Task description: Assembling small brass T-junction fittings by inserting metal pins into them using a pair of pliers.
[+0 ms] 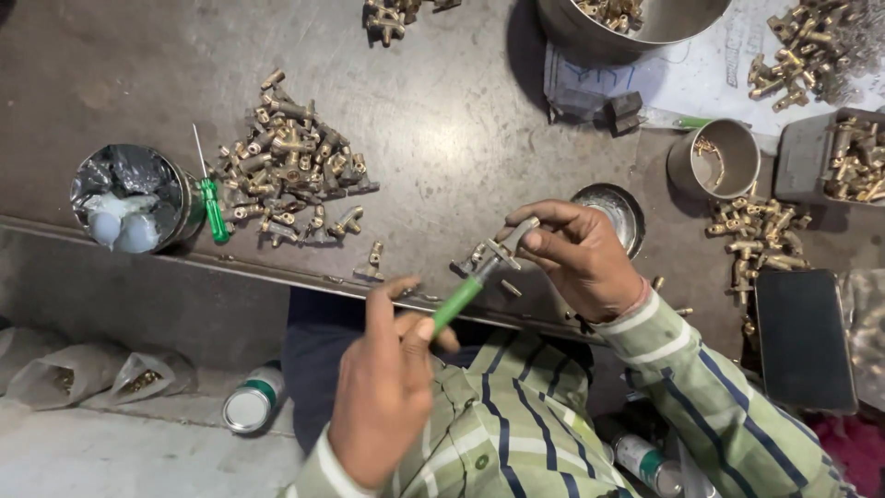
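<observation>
My left hand [383, 387] grips a green-handled screwdriver [458, 304], its tip pointing up and right into a small metal fitting [502, 247]. My right hand [576, 258] pinches that fitting between thumb and fingers, just above the front edge of the dark metal worktable [442, 120]. Both sleeves are striped green and blue. A large heap of brass fittings [290, 171] lies on the table to the left of my hands, with a few loose pieces [371, 263] near the edge.
A second green screwdriver [212, 203] lies beside a foil-lined tin [134, 198]. Right of my hands are a round lid [613, 212], a small metal cup [724, 157], more brass fittings [761, 235], a tray [843, 157] and a dark phone [802, 337]. A steel bowl [636, 23] stands at the back.
</observation>
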